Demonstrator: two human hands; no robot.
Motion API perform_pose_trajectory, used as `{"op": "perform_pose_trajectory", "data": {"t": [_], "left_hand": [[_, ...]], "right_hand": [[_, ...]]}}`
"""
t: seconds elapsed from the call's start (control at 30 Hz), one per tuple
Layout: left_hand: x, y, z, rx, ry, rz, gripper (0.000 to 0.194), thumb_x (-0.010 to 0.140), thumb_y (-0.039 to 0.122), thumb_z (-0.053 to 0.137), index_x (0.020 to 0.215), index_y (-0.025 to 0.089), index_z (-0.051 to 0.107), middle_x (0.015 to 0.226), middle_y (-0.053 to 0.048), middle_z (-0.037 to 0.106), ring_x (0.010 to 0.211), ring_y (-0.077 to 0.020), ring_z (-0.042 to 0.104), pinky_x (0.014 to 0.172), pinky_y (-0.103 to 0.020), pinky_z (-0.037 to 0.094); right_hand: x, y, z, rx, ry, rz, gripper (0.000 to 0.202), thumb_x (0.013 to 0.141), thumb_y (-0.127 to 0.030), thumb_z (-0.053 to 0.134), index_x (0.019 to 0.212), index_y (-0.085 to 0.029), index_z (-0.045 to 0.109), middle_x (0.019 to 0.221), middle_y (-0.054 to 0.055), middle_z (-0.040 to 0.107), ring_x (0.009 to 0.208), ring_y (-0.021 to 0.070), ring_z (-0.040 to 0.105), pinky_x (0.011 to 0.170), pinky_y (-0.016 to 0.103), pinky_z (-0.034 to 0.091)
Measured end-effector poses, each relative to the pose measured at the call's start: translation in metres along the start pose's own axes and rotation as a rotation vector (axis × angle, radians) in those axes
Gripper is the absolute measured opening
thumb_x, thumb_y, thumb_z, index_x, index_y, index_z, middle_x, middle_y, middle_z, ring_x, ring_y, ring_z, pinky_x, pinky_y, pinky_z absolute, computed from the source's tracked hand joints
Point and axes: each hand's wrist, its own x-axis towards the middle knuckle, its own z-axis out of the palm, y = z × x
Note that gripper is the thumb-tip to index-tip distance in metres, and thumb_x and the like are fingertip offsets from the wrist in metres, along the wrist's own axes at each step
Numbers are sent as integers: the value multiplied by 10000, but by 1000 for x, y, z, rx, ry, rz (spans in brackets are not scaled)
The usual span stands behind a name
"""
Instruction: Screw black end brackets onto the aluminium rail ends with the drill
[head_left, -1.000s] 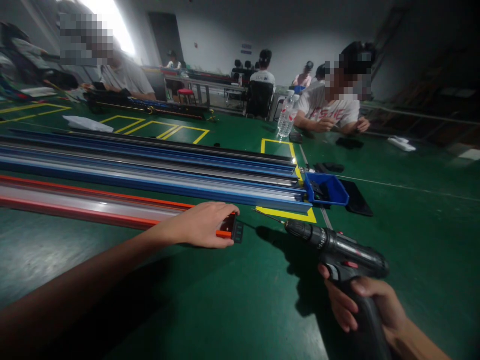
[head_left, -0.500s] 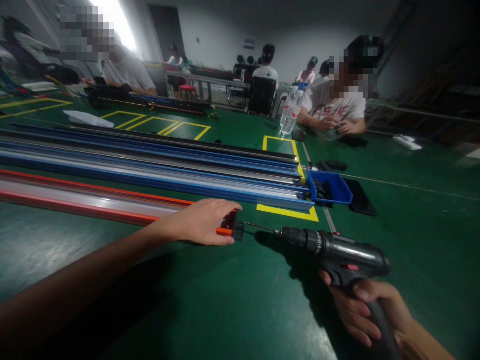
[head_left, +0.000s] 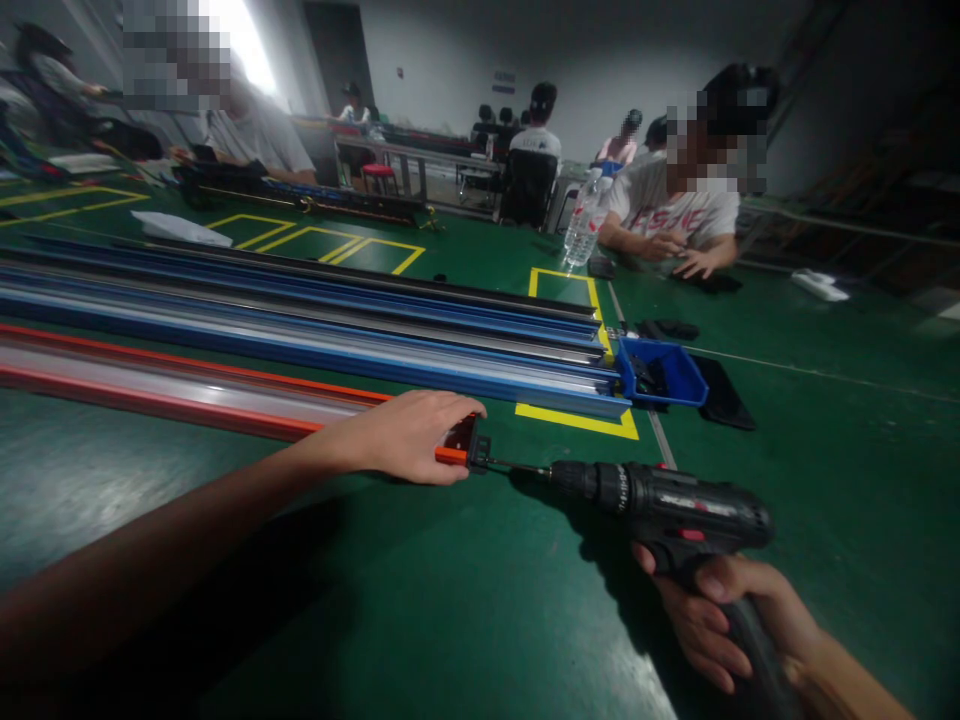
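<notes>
My left hand (head_left: 412, 437) is closed over the right end of a long orange-red metal profile (head_left: 225, 398), thumb and fingers on its two side edges. A black end cap (head_left: 478, 455) sits at that end of the profile. My right hand (head_left: 712, 610) grips a black cordless drill (head_left: 675, 505) by its handle, with the index finger near the trigger. The drill's long thin bit (head_left: 521, 467) points left, and its tip appears to meet the end cap. Whether a screw is at the tip is too small to tell.
Several blue and black profiles (head_left: 375, 345) lie lengthwise behind the orange one. A blue bin (head_left: 679, 380) with small dark parts stands at their right end, beside a dark flat object (head_left: 724, 395). Water bottles (head_left: 581, 225) and a co-worker (head_left: 675, 215) are across the green table (head_left: 465, 600).
My right hand has brought the drill slightly left and levelled it, so the bit's tip now lines up with the end cap. My left hand keeps its hold on the profile.
</notes>
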Motion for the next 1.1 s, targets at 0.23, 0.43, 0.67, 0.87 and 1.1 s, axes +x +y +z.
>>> {"op": "perform_pose_trajectory", "data": {"t": [0.23, 0.43, 0.67, 0.87, 1.1], "left_hand": [[1, 1, 0, -8, 2, 5, 597, 851, 485, 684, 1336, 158, 565, 1277, -126, 677, 1156, -292, 655, 1007, -420, 499], [1, 2, -2, -9, -7, 5, 551, 852, 475, 682, 1301, 175, 570, 1229, -108, 680, 1121, -287, 654, 969, -389, 480], [2, 5, -4, -22, -23, -23, 476, 829, 445, 693, 1213, 186, 584, 1082, -72, 685, 991, -258, 655, 861, -352, 470], [3, 6, -5, -17, -35, -30, 478, 829, 430, 692, 1220, 178, 577, 1097, -81, 683, 1017, -260, 651, 884, -355, 473], [2, 6, -5, -16, -32, -21, 495, 830, 428, 692, 1240, 175, 575, 1141, -88, 687, 1065, -266, 652, 925, -363, 475]], "right_hand": [[3, -4, 4, -6, -62, 23, 329, 782, -274, 644, 1082, -165, 727, 547, -83, 454, 336, 56, 314, 432, 215, 505], [5, 1, -12, 94, -163, 6, 373, 823, -231, 583, 1161, -144, 716, 588, -55, 500, 334, 55, 323, 491, 266, 573], [5, 3, -12, 132, -215, 0, 389, 841, -213, 537, 1189, -134, 690, 618, -44, 505, 348, 55, 330, 523, 279, 587], [7, 3, -11, 132, -215, -1, 369, 845, -238, 545, 1172, -133, 680, 605, -54, 493, 341, 51, 309, 514, 273, 581], [4, 1, -9, 58, -89, 51, 334, 804, -290, 627, 1110, -160, 663, 558, -82, 470, 313, 43, 265, 458, 249, 537]]}}
